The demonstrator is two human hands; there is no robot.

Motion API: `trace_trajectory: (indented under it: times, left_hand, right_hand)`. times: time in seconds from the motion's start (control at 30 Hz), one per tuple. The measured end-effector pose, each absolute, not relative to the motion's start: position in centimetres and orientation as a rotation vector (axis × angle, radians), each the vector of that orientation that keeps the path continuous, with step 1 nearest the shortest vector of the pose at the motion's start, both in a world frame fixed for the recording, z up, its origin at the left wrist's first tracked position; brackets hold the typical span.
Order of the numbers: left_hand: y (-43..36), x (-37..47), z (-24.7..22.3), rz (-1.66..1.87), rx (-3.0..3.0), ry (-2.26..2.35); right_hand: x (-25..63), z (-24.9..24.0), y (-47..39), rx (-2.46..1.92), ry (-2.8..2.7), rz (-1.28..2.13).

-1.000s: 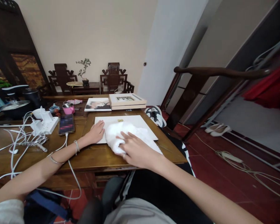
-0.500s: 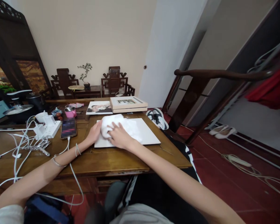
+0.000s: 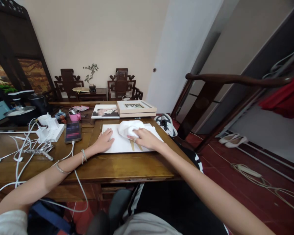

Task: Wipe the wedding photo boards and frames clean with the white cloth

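A flat white panel [image 3: 114, 143] with a dark lower edge and some tan markings lies on the wooden table [image 3: 127, 166] in front of me. My left hand [image 3: 104, 140] rests on the panel's left end, fingers spread, holding nothing. Bunched on the panel's right half is a white cloth [image 3: 127, 128]. My right hand [image 3: 144, 137] presses down on this cloth with its fingers curled into it. The cloth and hand hide part of the panel.
Beyond the panel lie a photo panel [image 3: 105, 111] and stacked picture frames [image 3: 137, 109]. At the left are a phone [image 3: 73, 132], a white power strip [image 3: 54, 130] with tangled cables, a pink cup [image 3: 74, 115] and a pot [image 3: 19, 115]. A wooden chair [image 3: 201, 101] stands at the right.
My right hand has moved right across the panel with the cloth. My left hand has come away from the cloth and now lies flat on the panel's left end.
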State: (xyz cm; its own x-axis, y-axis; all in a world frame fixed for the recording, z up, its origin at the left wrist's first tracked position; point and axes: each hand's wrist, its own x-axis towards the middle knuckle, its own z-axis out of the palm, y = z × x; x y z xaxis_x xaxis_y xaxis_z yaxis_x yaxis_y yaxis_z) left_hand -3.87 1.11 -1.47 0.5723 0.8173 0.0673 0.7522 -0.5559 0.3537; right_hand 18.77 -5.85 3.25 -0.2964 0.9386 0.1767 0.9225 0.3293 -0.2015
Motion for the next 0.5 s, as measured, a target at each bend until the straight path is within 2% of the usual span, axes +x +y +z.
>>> trace_trajectory:
  times: [0.33, 0.5]
  left_hand:
    - [0.7, -4.0, -1.2, 0.332, 2.668, 1.273]
    - [0.7, -4.2, -1.4, 0.306, 2.663, 1.274]
  right_hand:
    - [11.1, 3.9, 2.4, -1.574, -2.254, 0.281]
    - [15.5, 3.1, 1.9, -1.616, -2.173, 0.268]
